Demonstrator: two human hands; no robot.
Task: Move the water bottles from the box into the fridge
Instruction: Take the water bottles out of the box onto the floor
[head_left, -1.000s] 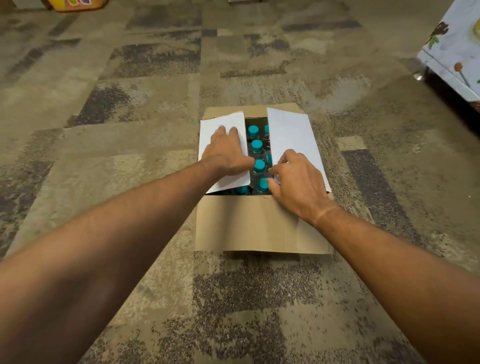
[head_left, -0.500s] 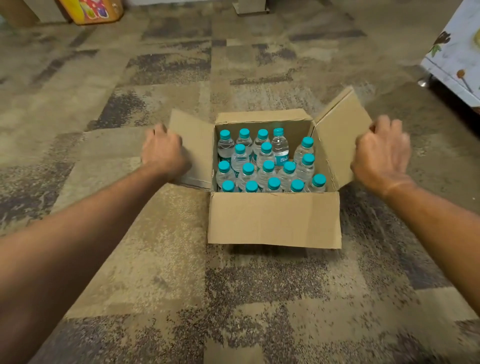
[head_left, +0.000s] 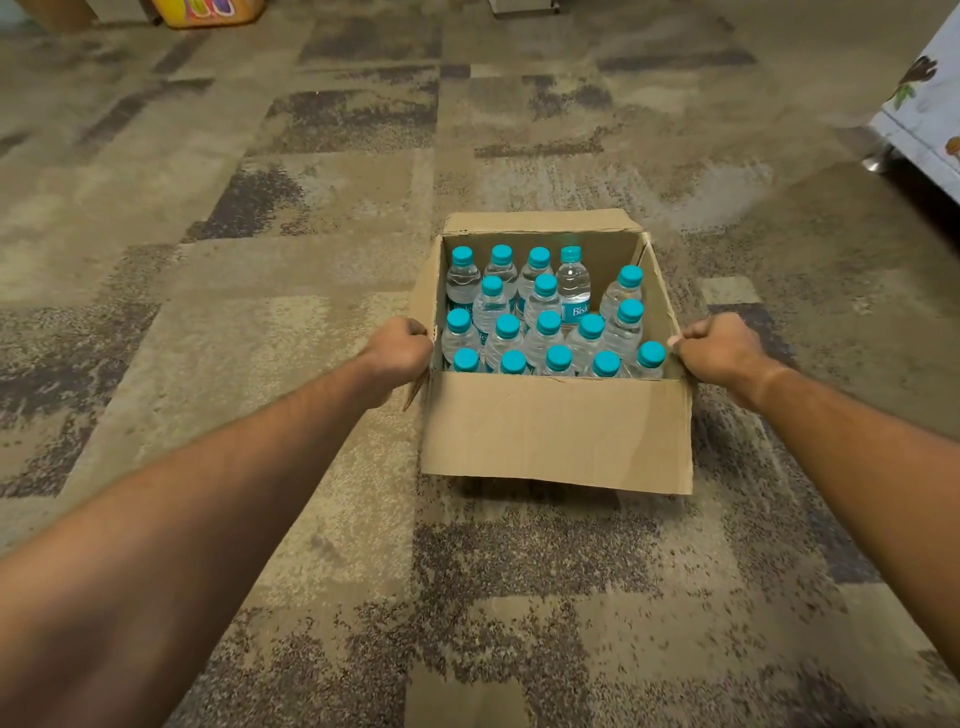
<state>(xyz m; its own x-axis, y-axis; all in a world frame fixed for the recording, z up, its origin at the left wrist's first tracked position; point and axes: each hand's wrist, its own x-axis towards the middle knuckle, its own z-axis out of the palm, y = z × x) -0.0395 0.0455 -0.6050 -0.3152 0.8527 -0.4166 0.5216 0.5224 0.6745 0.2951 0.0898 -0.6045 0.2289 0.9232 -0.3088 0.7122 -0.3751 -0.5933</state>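
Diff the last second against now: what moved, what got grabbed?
Both side flaps swung outward and down, uncovering the water bottles. The left hand and right hand left the flap tops and now grip the box at its side edges. Box stays on the carpet; bottles untouched.

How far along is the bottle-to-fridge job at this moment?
Done: the cardboard box sits open on the carpet, showing upright water bottles with teal caps. In hand: the left hand and right hand each grip a side edge of the box. Left: every visible bottle is inside the box, and no fridge is in view, so all the moving remains.
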